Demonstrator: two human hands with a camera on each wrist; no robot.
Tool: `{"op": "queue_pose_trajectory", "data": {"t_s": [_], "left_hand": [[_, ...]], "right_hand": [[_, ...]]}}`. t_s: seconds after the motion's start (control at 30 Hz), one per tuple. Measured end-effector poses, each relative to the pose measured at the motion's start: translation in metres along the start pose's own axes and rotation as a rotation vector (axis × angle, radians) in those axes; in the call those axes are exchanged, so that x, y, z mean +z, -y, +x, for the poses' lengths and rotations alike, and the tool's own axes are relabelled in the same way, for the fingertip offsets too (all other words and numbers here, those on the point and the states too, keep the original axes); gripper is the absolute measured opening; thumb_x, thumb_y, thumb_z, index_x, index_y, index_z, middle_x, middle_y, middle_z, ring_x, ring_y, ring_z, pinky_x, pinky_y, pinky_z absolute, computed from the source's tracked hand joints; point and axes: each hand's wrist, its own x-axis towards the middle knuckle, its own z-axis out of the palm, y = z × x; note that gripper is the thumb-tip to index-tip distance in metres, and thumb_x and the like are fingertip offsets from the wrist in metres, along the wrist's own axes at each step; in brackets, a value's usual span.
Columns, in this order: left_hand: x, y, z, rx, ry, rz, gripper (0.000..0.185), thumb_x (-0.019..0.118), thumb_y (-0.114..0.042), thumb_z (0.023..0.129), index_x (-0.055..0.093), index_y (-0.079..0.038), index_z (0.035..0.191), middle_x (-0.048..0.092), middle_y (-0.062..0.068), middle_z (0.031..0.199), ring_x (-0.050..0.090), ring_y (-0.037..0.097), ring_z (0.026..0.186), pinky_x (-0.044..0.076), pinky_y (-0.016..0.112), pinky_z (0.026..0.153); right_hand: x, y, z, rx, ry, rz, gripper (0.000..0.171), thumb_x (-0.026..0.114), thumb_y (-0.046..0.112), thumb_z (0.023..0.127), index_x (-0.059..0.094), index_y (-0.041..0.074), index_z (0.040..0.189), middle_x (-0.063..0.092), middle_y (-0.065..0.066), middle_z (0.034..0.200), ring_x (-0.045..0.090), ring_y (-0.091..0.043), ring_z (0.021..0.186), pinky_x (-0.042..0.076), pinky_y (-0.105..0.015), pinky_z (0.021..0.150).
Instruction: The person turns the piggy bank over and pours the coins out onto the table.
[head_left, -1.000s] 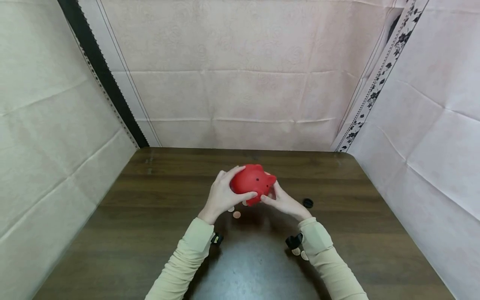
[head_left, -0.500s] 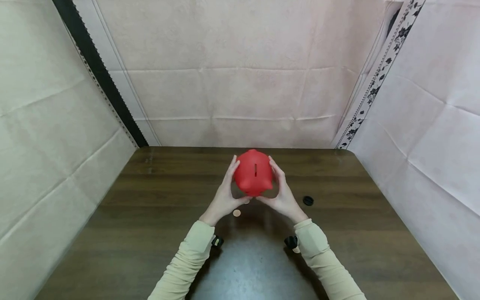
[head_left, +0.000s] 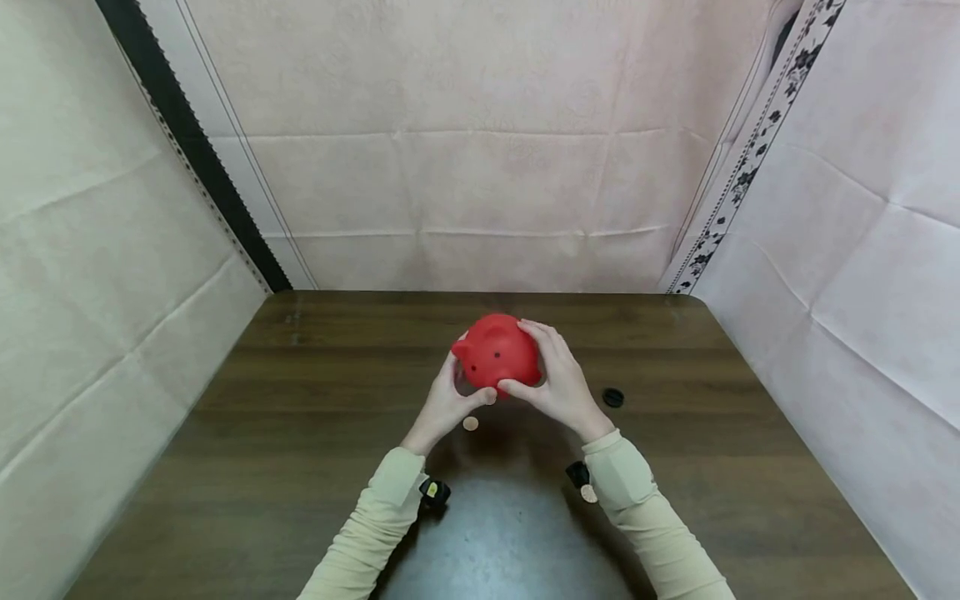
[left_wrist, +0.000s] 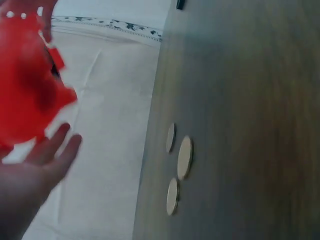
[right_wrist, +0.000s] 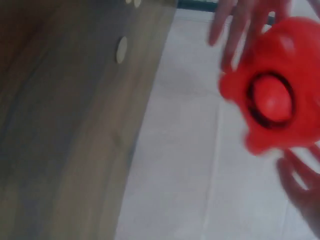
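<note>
A red piggy bank [head_left: 498, 354] is held above the table between both hands, its face turned toward the left. My left hand [head_left: 441, 407] grips it from the left side, some fingers hidden behind it. On the other side my right hand [head_left: 561, 385] holds it, thumb at the lower front and fingers over the upper right. The right wrist view shows the piggy bank's underside [right_wrist: 272, 97], with stubby feet and a dark-rimmed round hole or recess. A coin [head_left: 470, 423] lies below the left hand; another coin [head_left: 588, 494] is beside the right wrist.
A round black cap [head_left: 612, 397] lies on the wooden table [head_left: 300, 467], right of the right hand. In the left wrist view a coin [left_wrist: 185, 157] lies among others. White cloth [head_left: 465, 183] hangs behind and at both sides of the table.
The piggy bank has turned from facing right, through a pose with its slot toward the camera, to facing left. Both hands keep hold and have shifted around it.
</note>
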Motion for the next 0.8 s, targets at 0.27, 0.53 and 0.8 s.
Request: {"op": "queue_pose_trajectory", "data": {"t_s": [0.27, 0.53, 0.8], "left_hand": [[0.000, -0.009, -0.002, -0.052, -0.119, 0.136, 0.088, 0.081, -0.035, 0.077, 0.030, -0.033, 0.148, 0.040, 0.002, 0.139, 0.051, 0.028, 0.124, 0.056, 0.044, 0.092], [-0.010, -0.012, -0.005, 0.267, -0.017, 0.300, 0.112, 0.090, -0.016, 0.065, 0.020, -0.030, 0.152, 0.032, 0.000, 0.150, 0.042, 0.024, 0.133, 0.050, 0.046, 0.101], [-0.012, -0.009, -0.007, 0.601, 0.012, 0.407, 0.114, 0.090, -0.005, 0.061, 0.022, -0.009, 0.152, 0.025, 0.011, 0.157, 0.035, 0.027, 0.140, 0.053, 0.041, 0.098]], "right_hand": [[0.001, -0.007, -0.003, 0.332, 0.241, 0.137, 0.083, 0.071, 0.049, 0.083, 0.029, 0.021, 0.149, 0.049, -0.002, 0.138, 0.057, -0.025, 0.117, 0.057, -0.043, 0.089], [0.001, -0.019, -0.011, 0.048, 0.180, 0.294, 0.109, 0.087, 0.018, 0.070, 0.018, 0.028, 0.154, 0.037, -0.003, 0.153, 0.048, -0.027, 0.132, 0.050, -0.048, 0.100], [0.006, -0.025, -0.018, -0.247, 0.057, 0.277, 0.107, 0.087, -0.004, 0.062, 0.016, -0.001, 0.142, 0.012, -0.021, 0.158, 0.026, -0.027, 0.145, 0.046, -0.024, 0.104]]}}
